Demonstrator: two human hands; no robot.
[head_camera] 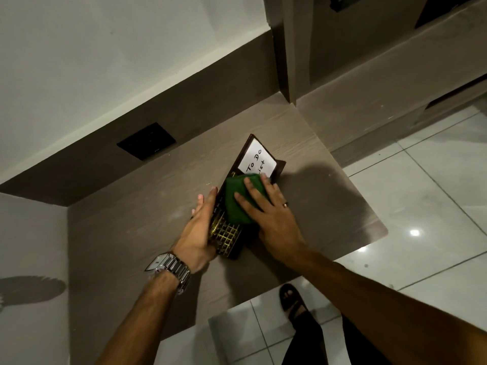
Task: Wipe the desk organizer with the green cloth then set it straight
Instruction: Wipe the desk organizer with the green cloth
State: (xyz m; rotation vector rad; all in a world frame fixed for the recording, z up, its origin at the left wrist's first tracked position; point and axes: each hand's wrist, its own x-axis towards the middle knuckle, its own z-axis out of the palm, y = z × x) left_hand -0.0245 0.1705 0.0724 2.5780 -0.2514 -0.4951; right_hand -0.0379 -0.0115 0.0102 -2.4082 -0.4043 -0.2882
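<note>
While the left hand [201,227] braces the desk organizer [237,206] askew on the worktop [137,206], its fingers flat along the left side, the right hand [266,206] presses the green cloth [238,200] on top, fingers spread: wiping underway; squaring the organizer comes next.

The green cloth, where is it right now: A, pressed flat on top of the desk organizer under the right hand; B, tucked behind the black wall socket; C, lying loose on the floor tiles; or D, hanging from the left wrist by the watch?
A: the green cloth lies on the desk organizer with the right hand spread flat over it, while the left hand steadies the organizer's side.
</note>
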